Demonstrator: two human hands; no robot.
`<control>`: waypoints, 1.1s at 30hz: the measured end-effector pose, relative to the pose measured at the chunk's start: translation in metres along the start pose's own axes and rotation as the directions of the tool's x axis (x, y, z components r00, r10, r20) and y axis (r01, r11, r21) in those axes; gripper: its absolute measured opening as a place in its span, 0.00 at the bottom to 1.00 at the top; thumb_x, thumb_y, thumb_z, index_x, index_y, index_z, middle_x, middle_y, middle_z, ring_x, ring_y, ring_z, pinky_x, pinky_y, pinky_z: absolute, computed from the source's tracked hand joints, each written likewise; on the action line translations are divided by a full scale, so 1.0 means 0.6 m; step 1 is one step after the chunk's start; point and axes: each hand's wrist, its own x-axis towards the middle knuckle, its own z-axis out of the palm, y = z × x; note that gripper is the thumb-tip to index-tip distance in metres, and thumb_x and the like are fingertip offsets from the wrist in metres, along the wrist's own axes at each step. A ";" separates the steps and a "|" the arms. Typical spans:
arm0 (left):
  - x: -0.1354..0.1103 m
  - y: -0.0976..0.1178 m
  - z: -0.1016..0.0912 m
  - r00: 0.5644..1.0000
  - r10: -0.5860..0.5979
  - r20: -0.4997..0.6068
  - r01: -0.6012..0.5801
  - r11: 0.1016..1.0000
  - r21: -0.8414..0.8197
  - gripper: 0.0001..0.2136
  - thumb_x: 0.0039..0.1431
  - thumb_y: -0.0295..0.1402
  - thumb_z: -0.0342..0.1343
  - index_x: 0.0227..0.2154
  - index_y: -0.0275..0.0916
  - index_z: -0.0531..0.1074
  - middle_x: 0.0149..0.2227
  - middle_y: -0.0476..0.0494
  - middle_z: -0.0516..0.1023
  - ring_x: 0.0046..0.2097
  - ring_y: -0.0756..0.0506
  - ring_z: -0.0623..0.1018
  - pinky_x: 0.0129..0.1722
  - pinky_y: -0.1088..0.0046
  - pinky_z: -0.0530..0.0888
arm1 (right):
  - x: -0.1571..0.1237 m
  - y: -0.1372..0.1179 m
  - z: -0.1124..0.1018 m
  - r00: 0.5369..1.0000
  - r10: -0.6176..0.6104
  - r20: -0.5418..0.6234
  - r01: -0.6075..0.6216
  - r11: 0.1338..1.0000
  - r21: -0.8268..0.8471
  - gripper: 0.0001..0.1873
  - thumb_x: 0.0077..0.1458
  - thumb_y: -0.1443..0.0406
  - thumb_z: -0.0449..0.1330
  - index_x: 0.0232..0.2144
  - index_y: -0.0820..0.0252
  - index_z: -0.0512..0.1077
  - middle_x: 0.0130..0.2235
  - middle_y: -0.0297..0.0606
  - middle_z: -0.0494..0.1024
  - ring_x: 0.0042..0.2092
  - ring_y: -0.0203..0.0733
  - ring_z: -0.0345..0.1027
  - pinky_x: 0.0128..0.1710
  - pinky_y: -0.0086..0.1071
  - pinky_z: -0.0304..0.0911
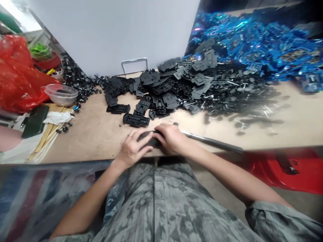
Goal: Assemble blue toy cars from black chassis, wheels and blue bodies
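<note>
Left grip (133, 147) and right grip (171, 137) both grasp black part (153, 143), likely steadying it | bases (172, 100) 12 o'clock, rod (215, 142) 3 o'clock, seemingly for easy reach

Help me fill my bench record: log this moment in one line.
left hand: holding black piece | right hand: holding same piece | rod: on table, right of hands | black plates: piled beyond hands

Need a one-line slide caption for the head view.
Left hand and right hand hold a black part at the near edge of the table, a pile of black pieces beyond.
</note>
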 end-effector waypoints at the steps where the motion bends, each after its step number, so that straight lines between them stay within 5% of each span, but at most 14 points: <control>1: 0.000 -0.004 0.003 1.000 0.001 0.014 -0.002 1.000 0.009 0.26 0.65 0.36 0.61 0.66 0.48 0.66 0.59 0.34 0.72 0.59 0.34 0.73 0.58 0.48 0.74 | -0.020 0.003 -0.013 0.999 -0.006 -0.042 0.003 0.997 -0.071 0.07 0.67 0.66 0.58 0.39 0.63 0.75 0.38 0.45 0.79 0.36 0.44 0.72 0.37 0.35 0.66; 5: 0.005 -0.012 0.006 0.999 0.027 0.046 -0.027 1.000 0.008 0.24 0.66 0.35 0.59 0.64 0.46 0.69 0.59 0.34 0.72 0.58 0.34 0.71 0.58 0.48 0.73 | -0.138 0.039 -0.069 0.960 0.084 -0.269 -0.205 0.861 -0.465 0.13 0.69 0.61 0.54 0.45 0.64 0.74 0.44 0.52 0.76 0.42 0.52 0.68 0.36 0.38 0.64; 8: 0.012 -0.015 0.004 0.997 0.046 0.058 -0.046 0.999 0.007 0.22 0.66 0.37 0.60 0.62 0.43 0.72 0.58 0.32 0.72 0.57 0.35 0.71 0.57 0.48 0.73 | -0.207 0.082 -0.086 0.956 0.208 -0.207 -0.294 0.680 -0.672 0.13 0.68 0.62 0.54 0.43 0.66 0.74 0.42 0.54 0.75 0.46 0.58 0.65 0.41 0.44 0.62; 10: 0.016 -0.017 0.004 0.996 0.047 0.071 -0.047 0.999 0.003 0.21 0.66 0.38 0.60 0.61 0.42 0.73 0.57 0.32 0.72 0.57 0.35 0.72 0.56 0.49 0.73 | -0.230 0.100 -0.084 0.957 0.237 -0.169 -0.285 0.639 -0.714 0.15 0.69 0.63 0.50 0.40 0.66 0.74 0.40 0.54 0.75 0.43 0.57 0.65 0.40 0.44 0.61; 12: 0.018 -0.018 0.005 0.996 0.045 0.082 -0.045 0.999 -0.001 0.21 0.66 0.39 0.60 0.60 0.40 0.74 0.57 0.31 0.73 0.56 0.35 0.73 0.56 0.49 0.73 | -0.242 0.102 -0.080 0.952 0.235 -0.196 -0.305 0.671 -0.676 0.19 0.71 0.62 0.47 0.39 0.66 0.74 0.37 0.52 0.77 0.37 0.53 0.68 0.35 0.40 0.60; 15: 0.020 -0.017 0.009 0.998 0.026 0.060 -0.025 1.000 -0.011 0.21 0.65 0.41 0.61 0.57 0.38 0.74 0.54 0.31 0.76 0.55 0.36 0.75 0.55 0.50 0.72 | -0.255 0.075 -0.074 0.937 0.171 -0.305 -0.301 0.838 -0.456 0.19 0.72 0.58 0.47 0.44 0.62 0.75 0.33 0.43 0.80 0.30 0.45 0.72 0.28 0.35 0.61; 18: 0.021 -0.015 0.014 1.000 0.013 0.008 -0.012 0.999 -0.035 0.20 0.63 0.44 0.63 0.52 0.36 0.74 0.51 0.32 0.79 0.53 0.36 0.77 0.55 0.50 0.72 | -0.266 0.041 -0.053 0.913 0.009 -0.409 -0.112 0.967 -0.229 0.17 0.71 0.61 0.51 0.56 0.58 0.72 0.45 0.43 0.84 0.41 0.46 0.81 0.38 0.34 0.75; 23: 0.022 -0.017 0.015 1.000 0.012 -0.006 -0.012 0.999 -0.037 0.19 0.62 0.45 0.63 0.48 0.36 0.74 0.49 0.33 0.79 0.52 0.36 0.77 0.54 0.52 0.72 | -0.274 0.024 0.008 0.919 -0.043 -0.392 0.004 0.995 -0.098 0.24 0.69 0.66 0.53 0.65 0.58 0.67 0.53 0.45 0.83 0.47 0.47 0.83 0.44 0.35 0.81; 27: 0.021 -0.019 0.014 1.000 0.019 0.002 -0.019 0.999 -0.031 0.19 0.62 0.45 0.64 0.48 0.36 0.73 0.48 0.33 0.79 0.52 0.36 0.77 0.55 0.51 0.72 | -0.269 0.020 0.022 0.840 0.023 -0.542 -0.017 1.000 0.016 0.28 0.68 0.69 0.56 0.68 0.56 0.64 0.59 0.46 0.78 0.54 0.50 0.79 0.56 0.39 0.77; 31: 0.020 -0.019 0.015 1.000 0.007 -0.014 -0.008 0.999 -0.035 0.19 0.62 0.45 0.64 0.47 0.36 0.73 0.49 0.32 0.79 0.52 0.36 0.77 0.53 0.52 0.73 | -0.259 0.006 0.016 0.906 -0.025 -0.422 0.038 0.999 0.022 0.29 0.67 0.69 0.57 0.68 0.53 0.64 0.56 0.42 0.81 0.51 0.49 0.82 0.51 0.36 0.79; 33: 0.020 -0.018 0.016 1.000 -0.005 -0.010 0.004 0.999 -0.044 0.19 0.62 0.45 0.64 0.47 0.36 0.73 0.49 0.33 0.78 0.52 0.37 0.77 0.53 0.53 0.73 | -0.257 0.002 0.016 0.897 -0.027 -0.442 0.041 0.999 0.023 0.30 0.67 0.70 0.56 0.69 0.54 0.62 0.58 0.44 0.79 0.53 0.49 0.80 0.53 0.37 0.79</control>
